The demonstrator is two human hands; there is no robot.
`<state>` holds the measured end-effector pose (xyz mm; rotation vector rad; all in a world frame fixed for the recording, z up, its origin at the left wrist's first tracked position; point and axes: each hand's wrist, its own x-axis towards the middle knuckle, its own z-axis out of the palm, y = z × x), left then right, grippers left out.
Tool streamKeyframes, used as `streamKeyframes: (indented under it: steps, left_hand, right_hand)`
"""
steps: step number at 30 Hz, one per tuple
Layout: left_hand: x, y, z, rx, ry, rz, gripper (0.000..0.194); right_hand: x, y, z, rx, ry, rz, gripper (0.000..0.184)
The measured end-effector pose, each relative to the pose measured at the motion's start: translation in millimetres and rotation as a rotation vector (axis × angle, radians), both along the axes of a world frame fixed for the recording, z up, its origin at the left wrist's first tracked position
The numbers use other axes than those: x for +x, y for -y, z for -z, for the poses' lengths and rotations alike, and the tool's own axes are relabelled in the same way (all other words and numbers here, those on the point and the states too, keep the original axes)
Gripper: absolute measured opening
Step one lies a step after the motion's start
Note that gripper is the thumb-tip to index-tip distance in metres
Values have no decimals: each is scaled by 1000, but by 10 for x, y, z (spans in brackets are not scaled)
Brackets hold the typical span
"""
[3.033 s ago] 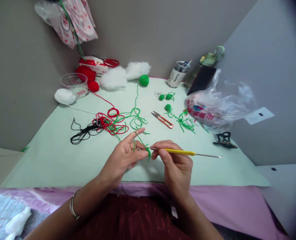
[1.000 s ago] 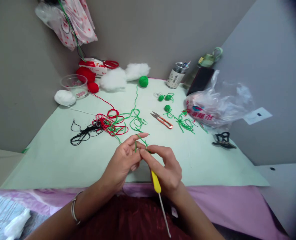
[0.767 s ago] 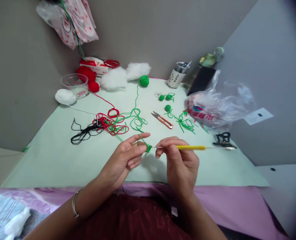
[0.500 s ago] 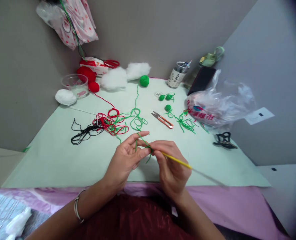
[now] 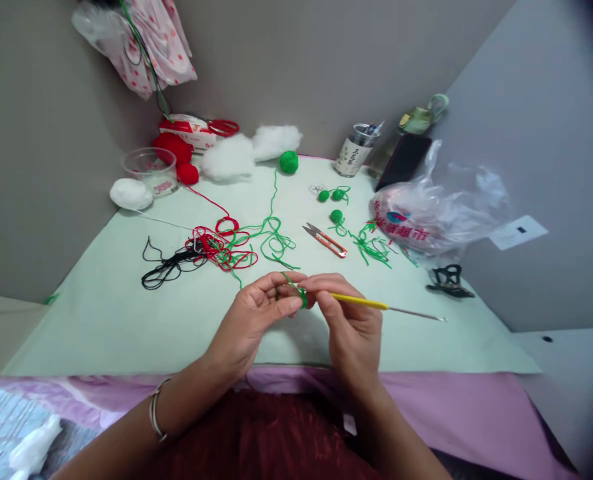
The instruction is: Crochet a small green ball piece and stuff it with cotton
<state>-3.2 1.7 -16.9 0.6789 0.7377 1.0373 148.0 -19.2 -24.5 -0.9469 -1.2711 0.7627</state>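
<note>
My left hand (image 5: 249, 315) pinches a small piece of green crochet work (image 5: 303, 297) between thumb and fingers, with a green strand running over its forefinger. In my right hand (image 5: 352, 327) is a crochet hook with a yellow handle (image 5: 359, 301), gripped like a pencil. One end of the hook meets the green piece; the exact contact is hidden by my fingers. The hook's other metal end (image 5: 419, 314) points out to the right. Beyond my hands lies a loose tangle of green yarn (image 5: 277, 241), with a strand leading back to a green yarn ball (image 5: 289, 162).
Orange thread snips (image 5: 326, 241) lie ahead of my hands. Red yarn (image 5: 236, 257) and black yarn (image 5: 169, 267) tangle at left. Small green balls (image 5: 336, 217), a plastic bag (image 5: 426, 220) and a black hair clip (image 5: 449, 281) are at right; white stuffing (image 5: 229, 158) sits behind.
The crochet hook has swung from slanting down rightward to nearly level, its right end now sharp. My left fingers have curled in, and the green piece shows more clearly between my hands.
</note>
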Motion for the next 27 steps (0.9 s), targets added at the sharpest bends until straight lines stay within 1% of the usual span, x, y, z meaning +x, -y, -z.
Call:
streamKeyframes:
  steps: [2, 5, 9, 12, 15, 22, 27]
  left_hand:
    - [6, 5, 20, -5, -3, 3, 30]
    - [-5, -4, 42, -11, -7, -9, 34]
    - [-24, -10, 33, -1, -34, -34, 34]
    - [-33, -6, 23, -7, -48, -41, 32]
    - [-41, -4, 28, -1, -48, -35, 30]
    - [-51, 12, 53, 47, -73, -28, 28]
    - [-56, 23, 67, 73, -96, -25, 25]
  right_hand:
    - [-7, 12, 14, -17, 2, 9, 17]
    - [9, 22, 47, -60, -61, -12, 17]
    - [32, 11, 91, -82, -186, -71, 18]
    - [32, 10, 99, -72, -233, -87, 19]
    - [26, 37, 86, -44, -183, -77, 20]
    - [4, 104, 25, 52, 28, 42, 22]
    - [2, 101, 5, 153, 145, 44, 23]
